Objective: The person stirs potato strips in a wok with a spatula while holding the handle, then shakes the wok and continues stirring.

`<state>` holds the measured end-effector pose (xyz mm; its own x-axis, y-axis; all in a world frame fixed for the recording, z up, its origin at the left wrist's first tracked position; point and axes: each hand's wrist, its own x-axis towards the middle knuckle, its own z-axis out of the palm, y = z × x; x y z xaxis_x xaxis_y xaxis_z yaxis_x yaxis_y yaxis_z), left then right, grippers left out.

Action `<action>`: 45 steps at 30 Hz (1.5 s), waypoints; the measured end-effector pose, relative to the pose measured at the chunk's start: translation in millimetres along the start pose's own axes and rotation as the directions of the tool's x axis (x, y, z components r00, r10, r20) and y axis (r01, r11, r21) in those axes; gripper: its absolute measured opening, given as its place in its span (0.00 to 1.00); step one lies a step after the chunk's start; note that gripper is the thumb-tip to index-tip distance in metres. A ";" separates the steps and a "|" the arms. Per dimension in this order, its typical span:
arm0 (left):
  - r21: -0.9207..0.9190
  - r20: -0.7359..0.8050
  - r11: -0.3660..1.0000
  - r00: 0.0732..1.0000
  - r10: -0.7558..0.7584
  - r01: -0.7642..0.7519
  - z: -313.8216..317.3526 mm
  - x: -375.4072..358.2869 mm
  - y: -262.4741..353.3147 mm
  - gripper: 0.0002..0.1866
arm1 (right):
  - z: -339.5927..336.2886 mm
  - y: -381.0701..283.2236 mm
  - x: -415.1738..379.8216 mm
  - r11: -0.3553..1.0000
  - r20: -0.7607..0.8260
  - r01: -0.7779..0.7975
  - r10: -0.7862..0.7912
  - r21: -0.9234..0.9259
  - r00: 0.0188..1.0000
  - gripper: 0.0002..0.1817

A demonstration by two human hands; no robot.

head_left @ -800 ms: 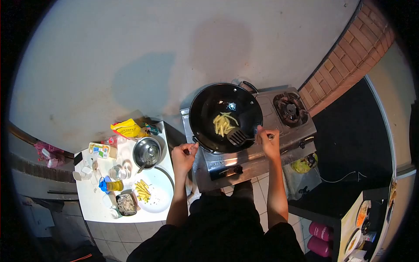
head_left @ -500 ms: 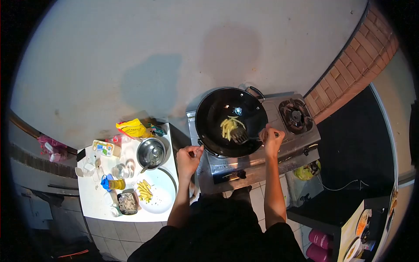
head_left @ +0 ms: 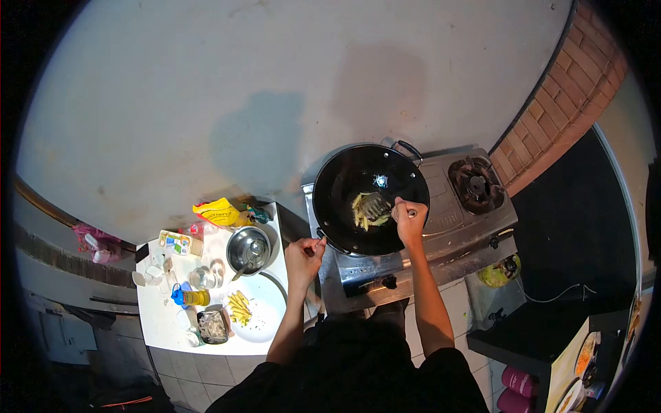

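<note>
A black wok sits on the left burner of the gas stove. Pale yellow strips of food, looking like cut potato, lie in a small heap at its middle. My right hand is closed round the handle of a slotted spatula, whose head rests over the strips. At the wok's near left edge, my left hand pinches the small loop handle; its fingertips partly cover that handle.
On the white table at left are a plate with more strips, a steel bowl, an oil bottle, a yellow bag and jars. The stove's right burner is bare. A wall rises behind.
My right hand has moved the spatula up and left, from the strips' right side onto them. My left hand stays at the wok's handle. The whole view has shifted slightly.
</note>
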<state>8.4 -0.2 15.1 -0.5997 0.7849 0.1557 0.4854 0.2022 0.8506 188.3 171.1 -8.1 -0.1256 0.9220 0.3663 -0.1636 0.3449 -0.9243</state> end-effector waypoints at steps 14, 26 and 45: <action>-0.049 -0.028 0.999 1.000 -0.006 0.004 3.9 -2.6 -6.1 0.12 | -13.0 -15.1 -14.8 0.975 0.000 0.001 -0.001 0.220 1.000 0.23; -0.059 -0.036 0.998 0.999 -0.024 0.021 4.9 -2.9 -9.1 0.12 | -21.9 -42.2 -27.1 0.945 -0.012 -0.041 0.048 0.325 0.999 0.24; -0.006 0.005 0.999 0.999 -0.038 0.038 -1.0 -2.6 6.9 0.13 | -44.2 -64.9 -47.1 0.966 -0.038 0.011 -0.001 0.257 0.999 0.22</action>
<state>12.7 -1.5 21.1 -0.6145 0.7797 0.1204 0.4583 0.2286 0.8589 248.1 113.0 29.9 -0.0877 0.9277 0.3629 -0.4109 0.2982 -0.8615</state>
